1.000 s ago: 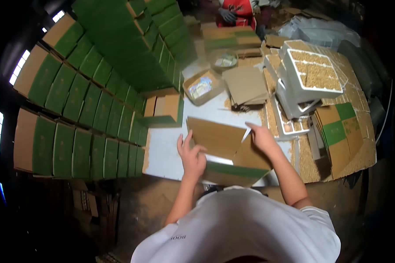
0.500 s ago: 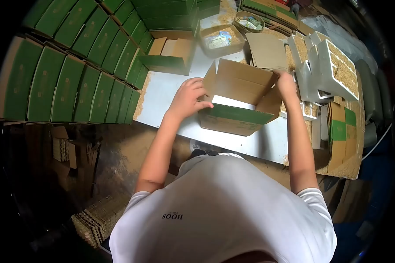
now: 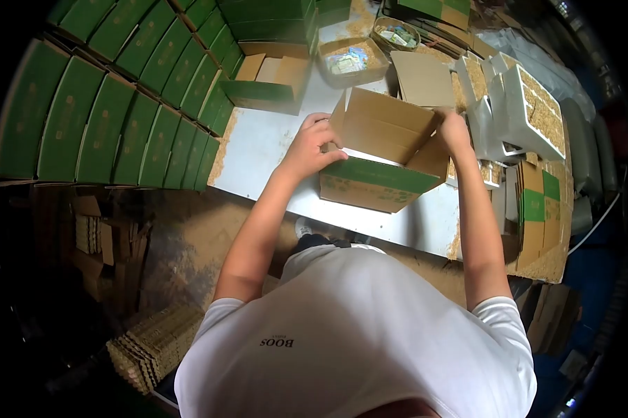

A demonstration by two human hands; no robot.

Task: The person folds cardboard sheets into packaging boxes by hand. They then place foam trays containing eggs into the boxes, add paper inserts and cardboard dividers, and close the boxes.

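Observation:
A green-and-brown cardboard box (image 3: 380, 182) stands on the white table in front of me with its top open. My left hand (image 3: 316, 145) is at its left end, thumb over the front left corner and the fingers curled about the left side. At the far right corner my right hand (image 3: 453, 132) pinches the upper edge, its fingertips partly hidden behind the cardboard. Part of a pale surface shows inside the box, near the front panel.
Stacked green boxes (image 3: 116, 125) line the left side. Behind stand another open box (image 3: 261, 94), a bin with packets (image 3: 349, 78) and a basket (image 3: 395, 35). A flat cardboard sheet (image 3: 425, 80), white foam trays with brown granules (image 3: 537, 115) and folded cartons (image 3: 535, 209) lie right.
My left hand has shifted a little to the right and closed on the box's left end. My right hand keeps its hold on the far right corner. The camera view has tilted slightly.

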